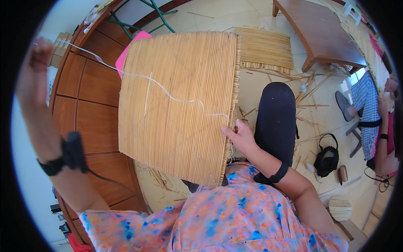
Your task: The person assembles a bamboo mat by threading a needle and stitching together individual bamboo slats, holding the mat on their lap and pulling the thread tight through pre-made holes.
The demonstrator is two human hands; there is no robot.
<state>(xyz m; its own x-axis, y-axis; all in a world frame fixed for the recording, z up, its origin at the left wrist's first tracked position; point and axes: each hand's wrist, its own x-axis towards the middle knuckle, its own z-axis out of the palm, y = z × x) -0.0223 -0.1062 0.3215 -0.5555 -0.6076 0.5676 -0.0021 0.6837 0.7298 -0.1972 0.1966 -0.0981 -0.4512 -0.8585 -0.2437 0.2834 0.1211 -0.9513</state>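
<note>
Pale floor tiles strewn with loose sticks lie below, with a brown wooden cabinet at the left. Left hand is raised high at the left, fingers closed in a pinch on a thin white thread pulled taut. That thread runs rightward across a woven stick mat to its right edge, where the right hand grips the mat's border, fingers curled against the stick ends. So the mat hangs between the two hands, tilted, touching the right hand and well apart from the left. Both wrists carry black bands. A pink board peeks out behind the mat's upper left corner. Beyond the mat, a second stick mat lies on the floor, a low wooden table stands farther off, and a black bag sits at the right near another seated person.
</note>
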